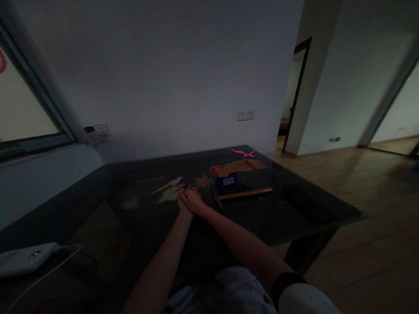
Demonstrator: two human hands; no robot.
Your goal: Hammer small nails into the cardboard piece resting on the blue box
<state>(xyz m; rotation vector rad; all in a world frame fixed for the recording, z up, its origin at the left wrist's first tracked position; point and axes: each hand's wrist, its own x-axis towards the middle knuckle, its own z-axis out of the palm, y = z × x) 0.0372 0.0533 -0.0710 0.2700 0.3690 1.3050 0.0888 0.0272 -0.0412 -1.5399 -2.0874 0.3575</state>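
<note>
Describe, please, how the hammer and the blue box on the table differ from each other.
Shape: the hammer is long and thin, while the blue box is short and blocky.
Colour: the hammer has a brown handle; the box has a blue front with a pale label.
Pose: the hammer lies down, whereas the box stands with its lid open.
Both rest on the dark table.

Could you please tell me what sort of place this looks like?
Probably a room in a home: there is a dark table against a wall, with wall sockets above and a doorway beyond.
</note>
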